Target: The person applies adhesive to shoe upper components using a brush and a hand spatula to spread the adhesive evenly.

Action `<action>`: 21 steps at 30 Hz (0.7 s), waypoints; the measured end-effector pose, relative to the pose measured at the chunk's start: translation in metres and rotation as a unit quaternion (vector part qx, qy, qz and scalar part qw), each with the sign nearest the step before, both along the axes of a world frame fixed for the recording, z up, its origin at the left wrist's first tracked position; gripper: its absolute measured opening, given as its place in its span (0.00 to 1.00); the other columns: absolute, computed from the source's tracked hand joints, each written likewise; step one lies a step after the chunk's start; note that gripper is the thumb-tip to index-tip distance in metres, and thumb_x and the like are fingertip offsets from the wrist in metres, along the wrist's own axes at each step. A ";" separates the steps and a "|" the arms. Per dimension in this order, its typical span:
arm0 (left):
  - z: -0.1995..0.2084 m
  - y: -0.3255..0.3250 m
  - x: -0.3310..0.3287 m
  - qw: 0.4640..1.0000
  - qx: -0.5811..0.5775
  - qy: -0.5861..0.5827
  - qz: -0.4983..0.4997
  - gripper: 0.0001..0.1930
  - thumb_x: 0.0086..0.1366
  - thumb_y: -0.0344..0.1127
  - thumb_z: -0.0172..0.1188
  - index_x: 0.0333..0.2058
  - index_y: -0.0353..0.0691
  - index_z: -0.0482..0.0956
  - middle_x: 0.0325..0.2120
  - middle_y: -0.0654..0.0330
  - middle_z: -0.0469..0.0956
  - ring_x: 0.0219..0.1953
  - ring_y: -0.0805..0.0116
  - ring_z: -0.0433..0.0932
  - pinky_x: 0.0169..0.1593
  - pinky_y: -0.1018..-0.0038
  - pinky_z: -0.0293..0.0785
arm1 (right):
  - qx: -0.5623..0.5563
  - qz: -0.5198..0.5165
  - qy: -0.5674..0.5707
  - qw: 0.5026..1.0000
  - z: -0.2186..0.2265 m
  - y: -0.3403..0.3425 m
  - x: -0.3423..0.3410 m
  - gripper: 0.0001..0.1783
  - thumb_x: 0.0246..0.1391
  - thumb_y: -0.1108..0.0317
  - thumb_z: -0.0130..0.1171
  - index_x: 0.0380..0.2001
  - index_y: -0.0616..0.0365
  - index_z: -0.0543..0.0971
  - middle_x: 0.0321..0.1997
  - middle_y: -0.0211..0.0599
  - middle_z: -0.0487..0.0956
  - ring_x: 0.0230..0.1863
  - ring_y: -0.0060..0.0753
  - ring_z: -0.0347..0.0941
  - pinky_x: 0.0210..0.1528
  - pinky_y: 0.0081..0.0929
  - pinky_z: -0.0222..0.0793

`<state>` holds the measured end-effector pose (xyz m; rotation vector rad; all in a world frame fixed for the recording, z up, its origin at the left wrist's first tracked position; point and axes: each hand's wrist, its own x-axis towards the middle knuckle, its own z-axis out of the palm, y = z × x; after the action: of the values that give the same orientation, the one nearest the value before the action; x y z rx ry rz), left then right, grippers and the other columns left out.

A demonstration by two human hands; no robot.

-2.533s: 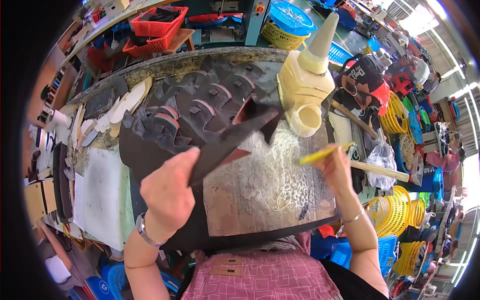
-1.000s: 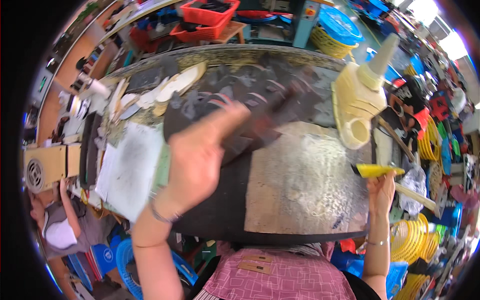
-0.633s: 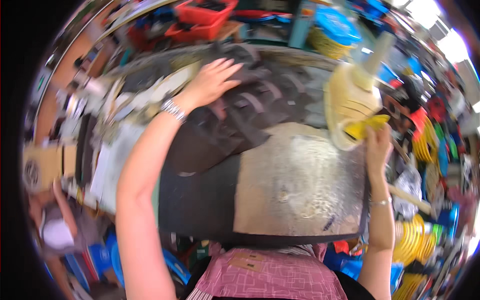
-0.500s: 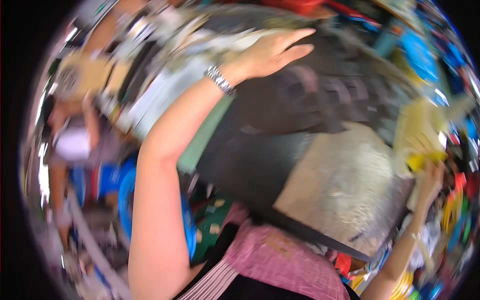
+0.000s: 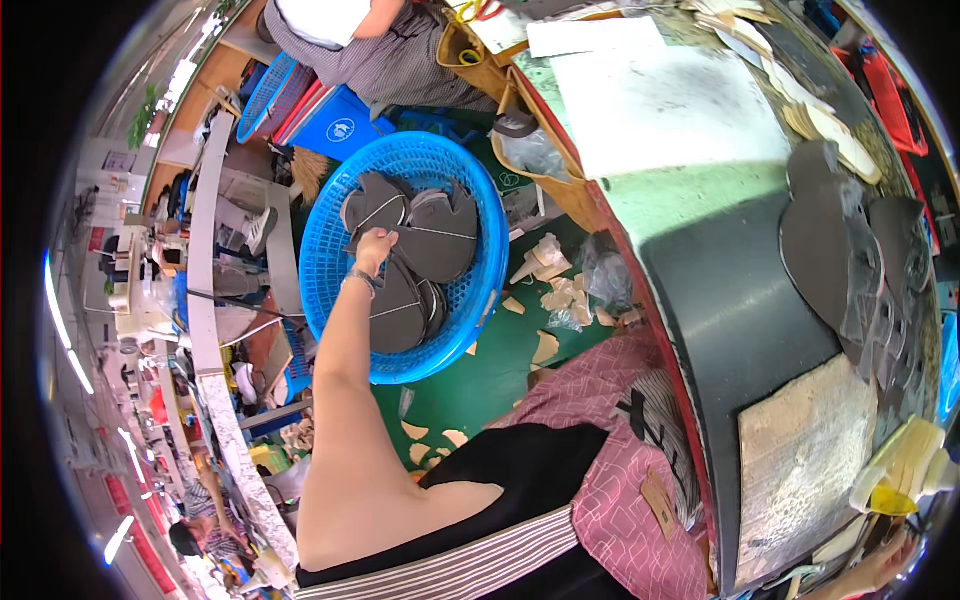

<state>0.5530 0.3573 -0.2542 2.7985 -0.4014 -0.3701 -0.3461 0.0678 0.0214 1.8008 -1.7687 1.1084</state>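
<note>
My left arm reaches down to a round blue plastic basket on the floor at the left. Inside lie several bundles of dark grey, flat cut pieces, tied with thin pale string. My left hand is closed at the edge of one bundle, where a string runs. My right hand shows only partly at the lower right rim, beside a pale, translucent container with a yellow part. Its fingers are too distorted to read. More dark grey cut pieces lie on the worktable, overlapping.
The worktable on my right has a red edge, white sheets and a worn board. Pale scraps litter the green floor. Another person sits beyond the basket. A pale bench frame stands at its left.
My view has swung left and down. My left hand has gone from above the worktable to the bundles in the basket. My right hand now sits at the picture's rim.
</note>
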 end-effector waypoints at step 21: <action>-0.051 -0.083 0.053 0.929 0.036 0.215 -0.298 0.41 0.35 0.45 0.69 0.49 0.31 0.65 0.47 0.48 0.69 0.48 0.53 0.70 0.49 0.67 0.66 | 0.252 0.051 0.172 0.951 0.005 0.029 0.111 0.15 0.57 0.67 0.49 0.45 0.61 0.72 0.38 0.36 0.74 0.31 0.26 0.67 0.33 0.21 0.64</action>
<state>0.6061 0.2746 -0.3055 2.4914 -1.1392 -1.1179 -0.2353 0.0965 0.0265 2.2289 -1.8605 0.3419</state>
